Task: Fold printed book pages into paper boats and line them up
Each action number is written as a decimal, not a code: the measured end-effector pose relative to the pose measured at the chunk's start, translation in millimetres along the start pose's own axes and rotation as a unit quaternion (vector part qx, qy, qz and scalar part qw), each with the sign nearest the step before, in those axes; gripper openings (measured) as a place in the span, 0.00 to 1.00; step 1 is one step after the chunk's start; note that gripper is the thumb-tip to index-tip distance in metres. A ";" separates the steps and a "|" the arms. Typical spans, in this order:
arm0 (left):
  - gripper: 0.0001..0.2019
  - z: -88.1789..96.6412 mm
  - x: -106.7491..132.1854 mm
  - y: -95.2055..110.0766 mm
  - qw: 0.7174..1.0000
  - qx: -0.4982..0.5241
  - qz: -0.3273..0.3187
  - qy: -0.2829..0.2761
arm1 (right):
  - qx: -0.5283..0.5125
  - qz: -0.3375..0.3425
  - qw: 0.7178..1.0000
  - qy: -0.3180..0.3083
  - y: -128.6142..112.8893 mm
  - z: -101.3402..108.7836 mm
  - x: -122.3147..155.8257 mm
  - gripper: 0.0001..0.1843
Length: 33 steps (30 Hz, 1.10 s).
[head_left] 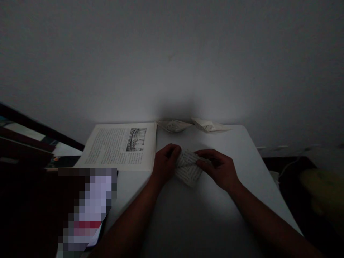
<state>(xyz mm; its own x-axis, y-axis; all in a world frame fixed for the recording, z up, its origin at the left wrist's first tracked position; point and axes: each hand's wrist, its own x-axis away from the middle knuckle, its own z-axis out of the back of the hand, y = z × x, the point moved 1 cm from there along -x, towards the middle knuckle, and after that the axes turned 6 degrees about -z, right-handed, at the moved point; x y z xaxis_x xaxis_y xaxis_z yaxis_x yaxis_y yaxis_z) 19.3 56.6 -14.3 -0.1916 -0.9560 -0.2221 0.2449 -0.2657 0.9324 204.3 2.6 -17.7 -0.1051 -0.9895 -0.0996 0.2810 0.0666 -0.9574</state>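
Between my hands, above the white table point(255, 172), is a folded sheet of printed paper point(189, 170), its lower corner pointing toward me. My left hand point(166, 161) pinches the paper's left side, thumb and fingers closed. On the right side, my right hand point(217, 166) grips the paper's edge between thumb and fingers. Behind the hands, at the table's far edge, two folded paper boats point(174, 125) made of printed paper rest near the wall. The dim light hides the finer creases.
An open book point(115, 147) with a picture on its page lies at the table's left. In front of it is a pixelated bright-screened device point(94, 204). The wall point(172, 64) borders the far edge. A yellowish blurred object point(322, 193) is at the lower right.
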 end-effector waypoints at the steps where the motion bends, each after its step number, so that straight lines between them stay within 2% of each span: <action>1: 0.11 0.4 0.0 0.2 1.000 -0.003 0.000 0.009 | 0.000 -0.002 1.000 0.012 0.8 0.9 0.5 0.11; 6: 0.12 2.4 1.3 1.4 0.999 -0.019 -0.011 0.039 | 0.018 -0.018 0.998 0.060 0.7 2.7 1.5 0.07; 14: 0.12 2.7 3.7 1.4 0.998 -0.042 -0.015 0.042 | -0.036 -0.018 0.998 0.048 -2.5 1.5 -1.6 0.07; 21: 0.11 1.6 1.5 5.3 0.998 -0.034 -0.011 0.056 | -0.059 -0.043 0.996 0.060 -5.9 -0.4 -3.9 0.07; 26: 0.12 1.0 2.6 6.4 0.998 -0.036 -0.001 0.050 | -0.064 -0.073 0.991 0.092 -5.0 0.5 -4.2 0.07; 33: 0.13 1.2 5.3 6.5 0.997 -0.059 -0.008 0.056 | -0.069 -0.077 0.990 0.099 -2.5 1.7 -2.9 0.07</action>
<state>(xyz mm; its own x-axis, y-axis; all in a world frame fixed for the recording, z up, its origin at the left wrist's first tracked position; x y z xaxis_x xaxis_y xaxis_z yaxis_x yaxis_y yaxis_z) 18.8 50.0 -9.0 -0.0913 -0.9577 -0.2731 0.3537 -0.2875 0.8901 205.6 5.2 -14.5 -0.3251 -0.9456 0.0125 0.1147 -0.0525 -0.9920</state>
